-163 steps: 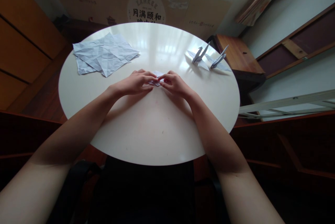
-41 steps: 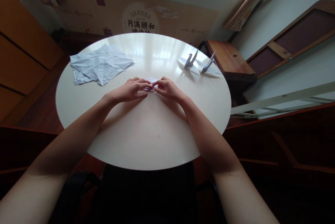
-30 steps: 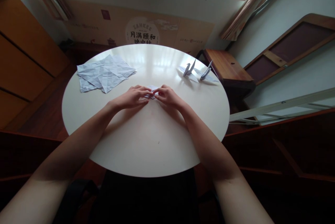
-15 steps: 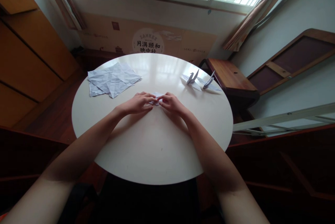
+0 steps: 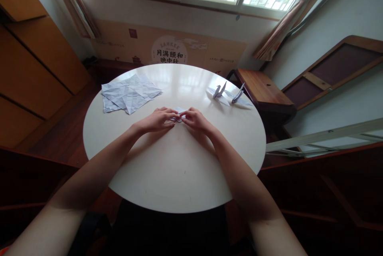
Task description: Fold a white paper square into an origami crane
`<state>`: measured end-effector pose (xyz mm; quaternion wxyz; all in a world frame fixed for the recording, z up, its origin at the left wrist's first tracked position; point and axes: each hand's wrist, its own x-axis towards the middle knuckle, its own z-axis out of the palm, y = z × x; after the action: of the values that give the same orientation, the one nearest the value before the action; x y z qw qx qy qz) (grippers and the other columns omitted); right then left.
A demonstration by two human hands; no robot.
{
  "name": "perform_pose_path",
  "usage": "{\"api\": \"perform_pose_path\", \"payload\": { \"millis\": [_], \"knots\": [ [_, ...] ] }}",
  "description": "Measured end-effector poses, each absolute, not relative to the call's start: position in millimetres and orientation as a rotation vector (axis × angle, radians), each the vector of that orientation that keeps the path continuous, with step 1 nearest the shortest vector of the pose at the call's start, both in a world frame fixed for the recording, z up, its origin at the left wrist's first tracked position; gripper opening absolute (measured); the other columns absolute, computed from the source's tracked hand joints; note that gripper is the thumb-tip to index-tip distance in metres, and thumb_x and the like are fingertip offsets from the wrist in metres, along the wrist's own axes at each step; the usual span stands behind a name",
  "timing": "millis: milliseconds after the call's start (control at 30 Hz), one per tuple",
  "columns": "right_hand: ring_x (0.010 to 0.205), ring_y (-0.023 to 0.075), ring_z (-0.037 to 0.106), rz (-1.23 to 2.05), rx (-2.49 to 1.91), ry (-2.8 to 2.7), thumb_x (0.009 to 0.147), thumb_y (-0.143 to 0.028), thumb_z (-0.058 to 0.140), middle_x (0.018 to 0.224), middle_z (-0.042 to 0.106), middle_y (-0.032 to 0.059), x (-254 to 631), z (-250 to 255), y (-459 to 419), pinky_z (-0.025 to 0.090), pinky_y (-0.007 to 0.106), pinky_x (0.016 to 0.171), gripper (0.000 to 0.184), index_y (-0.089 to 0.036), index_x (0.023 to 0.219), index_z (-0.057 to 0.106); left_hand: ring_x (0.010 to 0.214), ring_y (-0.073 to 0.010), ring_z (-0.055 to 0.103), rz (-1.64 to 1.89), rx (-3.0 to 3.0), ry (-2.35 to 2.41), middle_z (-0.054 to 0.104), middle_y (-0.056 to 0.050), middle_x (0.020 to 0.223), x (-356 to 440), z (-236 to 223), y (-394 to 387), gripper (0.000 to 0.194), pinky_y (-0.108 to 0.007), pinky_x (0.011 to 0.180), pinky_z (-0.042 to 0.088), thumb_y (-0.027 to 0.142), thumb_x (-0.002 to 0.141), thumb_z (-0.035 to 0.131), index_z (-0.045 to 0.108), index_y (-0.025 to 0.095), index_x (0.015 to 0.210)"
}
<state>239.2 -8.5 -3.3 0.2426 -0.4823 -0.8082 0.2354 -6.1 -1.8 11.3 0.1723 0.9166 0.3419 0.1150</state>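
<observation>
A small piece of folded white paper (image 5: 180, 110) lies on the round white table, mostly covered by my fingers. My left hand (image 5: 163, 119) grips its left side between thumb and fingertips. From the right, my right hand (image 5: 193, 119) pinches the same paper, and the fingertips of both hands almost meet over it. The exact shape of the folds is hidden. Two folded paper cranes (image 5: 219, 92) stand at the table's right far side, their wings spread.
Creased paper sheets (image 5: 130, 92) lie in an overlapping pile at the table's left far side. The round white table (image 5: 179, 176) reaches close to my body. A wooden side table (image 5: 263, 86) stands beyond its right edge, and an orange-brown cabinet (image 5: 36, 68) is at the left.
Both hands keep their hold on the folded paper, with only a very slight shift of the fingers. The whole view has moved a little.
</observation>
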Motion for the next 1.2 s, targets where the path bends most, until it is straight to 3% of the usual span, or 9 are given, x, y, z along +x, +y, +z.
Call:
{"api": "perform_pose_path", "payload": {
  "millis": [1200],
  "knots": [
    [0.089,0.0186,0.061,0.625,-1.294,-2.211,0.092,-0.024,0.068,0.096,0.061,0.0054,239.6,-7.9,-6.0,0.049,0.035,0.094,0.024,-0.023,0.111,0.082,0.137,-0.0325,0.053,0.334,2.609,0.963,0.062,-0.009,0.149,-7.5,10.2,-1.0,0.044,-0.053,0.118,0.037,0.039,0.101,0.057,0.066,0.028,0.142]
  ]
}}
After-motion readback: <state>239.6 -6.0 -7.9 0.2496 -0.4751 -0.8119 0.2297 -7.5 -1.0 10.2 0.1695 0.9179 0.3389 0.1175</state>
